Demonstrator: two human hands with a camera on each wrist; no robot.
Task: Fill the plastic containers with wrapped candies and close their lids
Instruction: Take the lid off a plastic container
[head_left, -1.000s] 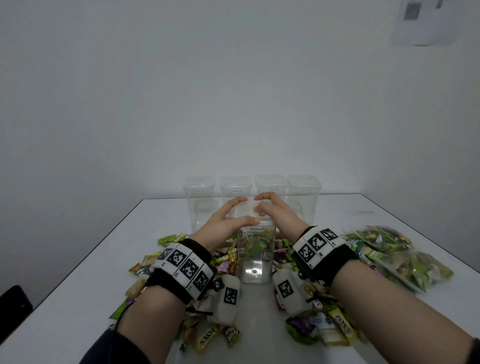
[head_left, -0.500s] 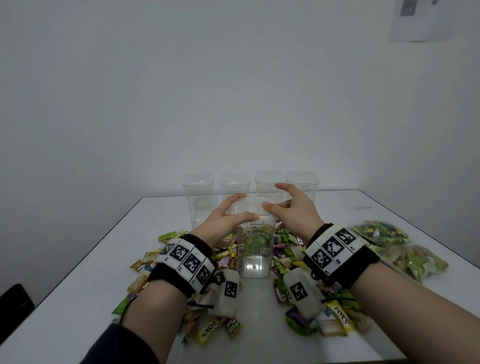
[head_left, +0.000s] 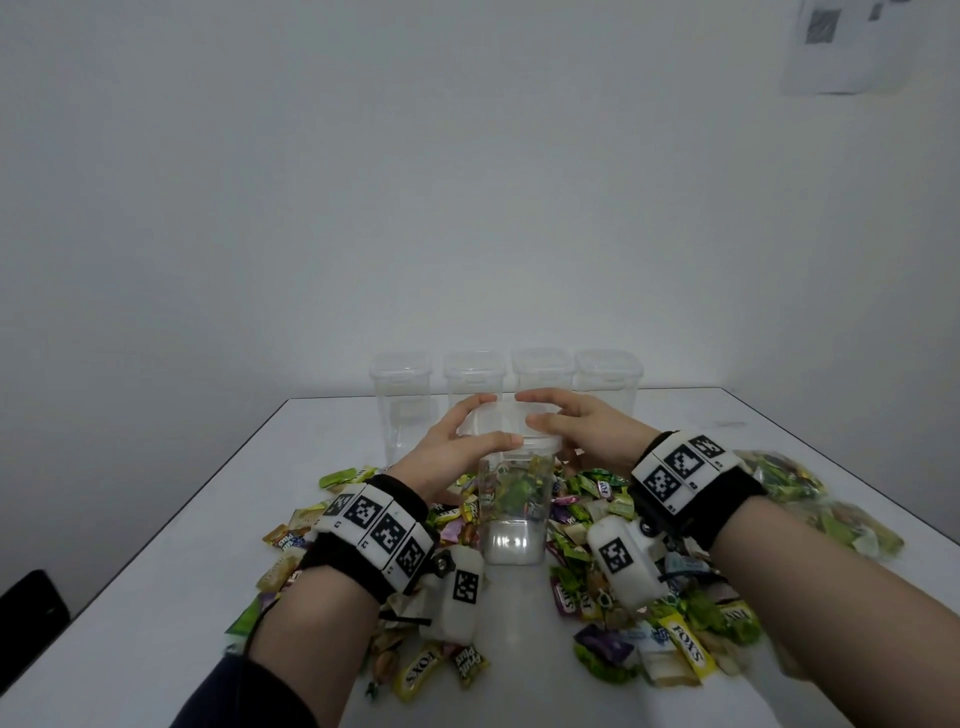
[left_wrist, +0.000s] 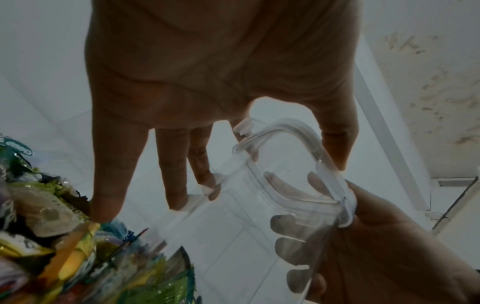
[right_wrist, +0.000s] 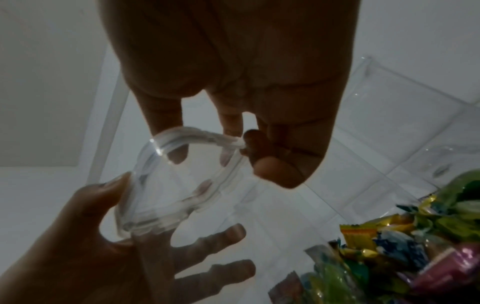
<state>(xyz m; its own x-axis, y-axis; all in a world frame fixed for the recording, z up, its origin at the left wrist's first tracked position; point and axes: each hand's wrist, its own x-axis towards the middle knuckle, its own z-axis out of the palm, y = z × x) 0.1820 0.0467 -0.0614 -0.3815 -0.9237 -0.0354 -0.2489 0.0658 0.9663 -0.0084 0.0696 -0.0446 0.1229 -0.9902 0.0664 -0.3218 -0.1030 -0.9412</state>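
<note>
Right hand (head_left: 587, 434) back on the lid (head_left: 506, 431) — both it and left hand (head_left: 447, 452) grip its edges.

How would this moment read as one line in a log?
left hand: holds lid | right hand: holds lid | container: part-filled with candies

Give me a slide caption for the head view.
Both hands, left hand and right hand, hold the lid on a candy-filled container.
</note>
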